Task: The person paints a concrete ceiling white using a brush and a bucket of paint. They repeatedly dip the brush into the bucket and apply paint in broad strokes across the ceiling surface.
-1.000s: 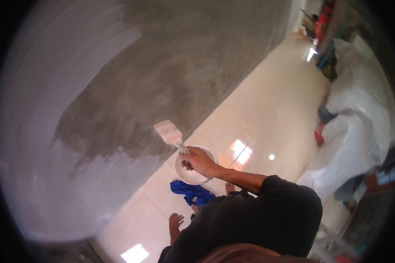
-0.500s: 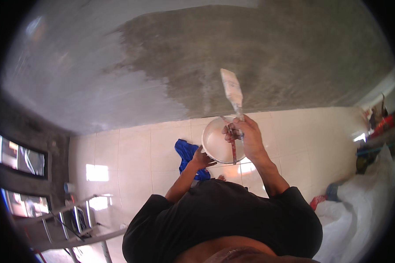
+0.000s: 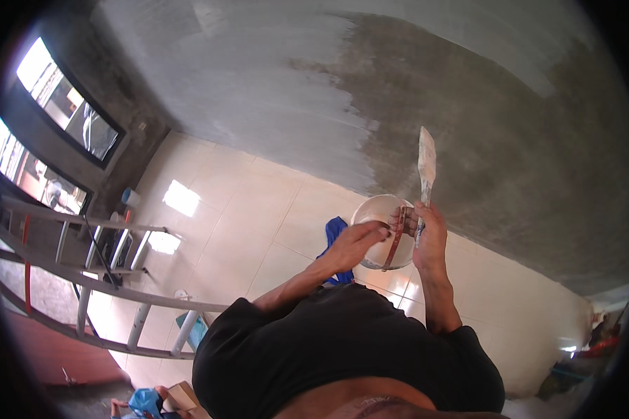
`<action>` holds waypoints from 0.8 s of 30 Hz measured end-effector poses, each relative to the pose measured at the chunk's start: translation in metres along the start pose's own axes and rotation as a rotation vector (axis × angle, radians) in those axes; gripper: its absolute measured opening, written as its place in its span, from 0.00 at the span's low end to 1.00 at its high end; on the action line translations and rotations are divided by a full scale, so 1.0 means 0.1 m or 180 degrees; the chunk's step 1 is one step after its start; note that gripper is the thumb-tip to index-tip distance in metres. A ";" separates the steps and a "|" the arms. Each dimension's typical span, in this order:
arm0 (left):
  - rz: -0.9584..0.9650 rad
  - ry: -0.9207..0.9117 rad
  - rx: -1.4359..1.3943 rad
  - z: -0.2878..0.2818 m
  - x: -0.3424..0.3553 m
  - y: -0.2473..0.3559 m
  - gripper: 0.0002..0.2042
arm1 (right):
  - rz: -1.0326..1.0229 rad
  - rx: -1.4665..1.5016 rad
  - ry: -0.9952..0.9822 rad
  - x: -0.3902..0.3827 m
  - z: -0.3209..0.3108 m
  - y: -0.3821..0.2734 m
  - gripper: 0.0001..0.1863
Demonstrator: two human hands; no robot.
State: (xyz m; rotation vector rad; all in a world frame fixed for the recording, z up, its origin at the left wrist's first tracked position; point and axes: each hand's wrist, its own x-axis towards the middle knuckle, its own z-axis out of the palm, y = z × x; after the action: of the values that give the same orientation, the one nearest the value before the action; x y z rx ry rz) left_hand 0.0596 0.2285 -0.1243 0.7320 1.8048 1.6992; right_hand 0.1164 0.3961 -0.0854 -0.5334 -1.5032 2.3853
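My right hand (image 3: 430, 237) is closed round the handle of an upright paintbrush (image 3: 426, 157) with a pale, paint-coated head. Its fingertips are over a round white bucket (image 3: 370, 254) of pale liquid, beside a red strip (image 3: 398, 237) lying across the bucket; whether they also grip the strip I cannot tell. My left hand (image 3: 360, 239) reaches over the bucket from the left, fingers extended and slightly bent, with nothing visible in them. A blue cloth (image 3: 334, 237) lies on the tiles left of the bucket.
A grey, patchily coated wall (image 3: 468, 84) rises beyond the tiled floor (image 3: 251, 209). At left are two windows (image 3: 70, 98) and an aluminium ladder (image 3: 140, 314). A person in blue (image 3: 147, 401) is by a cardboard box (image 3: 185, 397) at lower left. Assorted items (image 3: 594, 335) stand at far right.
The view has swung leftward, bringing in the windows, ladder and other person. My left hand has risen from beside the bucket to over it. The brush is now more upright.
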 end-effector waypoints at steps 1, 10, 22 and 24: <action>-0.0102 -0.0179 -0.0437 0.16 0.03 -0.06 0.14 | 0.0002 -0.0005 0.0021 -0.01 -0.01 -0.02 0.15; -0.0369 0.0236 -0.1352 0.53 0.10 -0.09 0.17 | -0.0161 0.0317 -0.0234 0.12 -0.23 0.18 0.14; 0.0220 0.0621 -0.0574 0.53 0.33 -0.25 0.15 | 0.0143 0.0263 -0.0661 0.43 -0.63 0.45 0.16; 0.0142 0.0660 -0.0789 0.48 0.36 -0.30 0.14 | 0.0196 0.0052 -0.0448 0.31 -0.56 0.29 0.16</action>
State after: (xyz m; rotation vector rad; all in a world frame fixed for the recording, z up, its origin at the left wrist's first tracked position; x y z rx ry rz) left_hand 0.0677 0.2864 -0.1577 0.5096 1.6771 2.0471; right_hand 0.1130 0.4417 -0.1384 -0.4217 -1.5437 2.5277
